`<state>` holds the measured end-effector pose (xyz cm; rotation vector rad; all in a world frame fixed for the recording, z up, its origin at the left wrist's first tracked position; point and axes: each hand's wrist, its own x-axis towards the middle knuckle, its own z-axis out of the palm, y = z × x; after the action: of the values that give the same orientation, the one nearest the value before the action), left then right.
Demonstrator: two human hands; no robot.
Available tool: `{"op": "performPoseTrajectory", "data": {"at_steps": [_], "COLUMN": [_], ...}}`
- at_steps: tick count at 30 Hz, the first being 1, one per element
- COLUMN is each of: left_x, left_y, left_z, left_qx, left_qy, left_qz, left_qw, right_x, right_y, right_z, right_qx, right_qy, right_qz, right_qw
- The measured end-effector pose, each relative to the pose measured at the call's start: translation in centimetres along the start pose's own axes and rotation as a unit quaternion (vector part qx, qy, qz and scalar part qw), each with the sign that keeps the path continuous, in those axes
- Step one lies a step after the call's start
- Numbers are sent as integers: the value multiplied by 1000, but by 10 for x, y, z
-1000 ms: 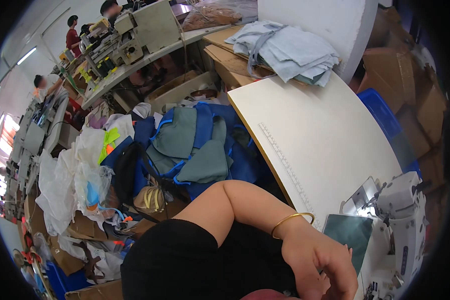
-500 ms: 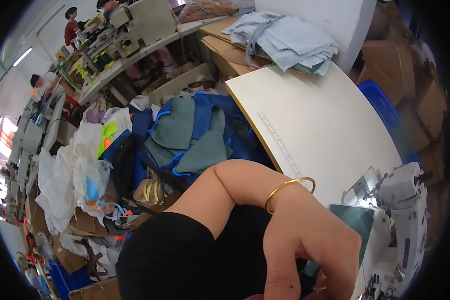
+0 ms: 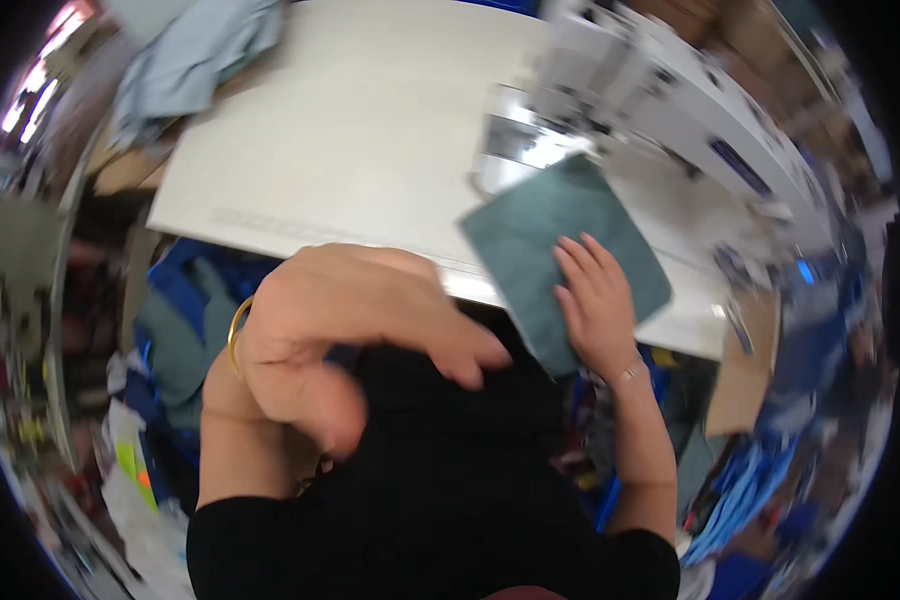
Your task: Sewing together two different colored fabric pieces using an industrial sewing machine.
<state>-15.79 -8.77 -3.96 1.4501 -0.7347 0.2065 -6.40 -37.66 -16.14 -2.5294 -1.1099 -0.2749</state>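
Crowded workroom clutter rings a white worktop [image 3: 370,150], with pale grey cloth [image 3: 200,60] heaped at its left edge, probably so that the middle stays free. A white sewing machine [image 3: 660,80] stands toward the right of the worktop, a shiny metal plate [image 3: 510,140] beside its head. Just in front of these lies a green fabric piece [image 3: 530,235], its far corner close to the machine head and its nearest corner hanging over the worktop's near edge. The right hand [image 3: 600,310] rests flat on it, fingers stretched and pinching nothing, likely because a spread palm steadies cloth without creasing it. Apart from the fabric, the left hand [image 3: 340,320] hangs in front of the worktop's near edge, blurred; its grip is fairly wide, thumb well away from the fingers, and no object shows in it. A gold bangle [image 3: 236,340] circles that wrist. Below the near edge, at left, blue and green cloth [image 3: 175,310] lies bundled.
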Motion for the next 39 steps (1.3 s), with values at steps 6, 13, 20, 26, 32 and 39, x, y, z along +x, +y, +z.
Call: {"op": "performPoseTrajectory", "data": {"at_steps": [6, 13, 20, 26, 32, 39], "left_x": [-14, -26, -17, 8, -26, -78], "left_y": [-78, -131, -124, -136, -129, -109], "left_z": [32, 55, 78, 45, 60, 58], "left_qx": [506, 527, 379, 588, 578, 410], "left_qy": [-166, -213, -270, -129, -105, -71], "left_qz": [29, 98, 85, -4, 1, 130], "left_qw": [846, 817, 881, 798, 809, 900], "right_x": [-6, -19, -10, -6, -8, 36], "right_y": [-12, -9, 17, 21, 41, 69], "right_z": [-3, -7, -22, -23, -12, -12], "right_qx": [-55, -58, -96, -164, -184, -10], "right_qy": [30, 63, 36, -7, -20, -59], "right_qz": [19, 95, 58, 90, 77, 7], "right_qw": [998, 992, 993, 982, 980, 998]}}
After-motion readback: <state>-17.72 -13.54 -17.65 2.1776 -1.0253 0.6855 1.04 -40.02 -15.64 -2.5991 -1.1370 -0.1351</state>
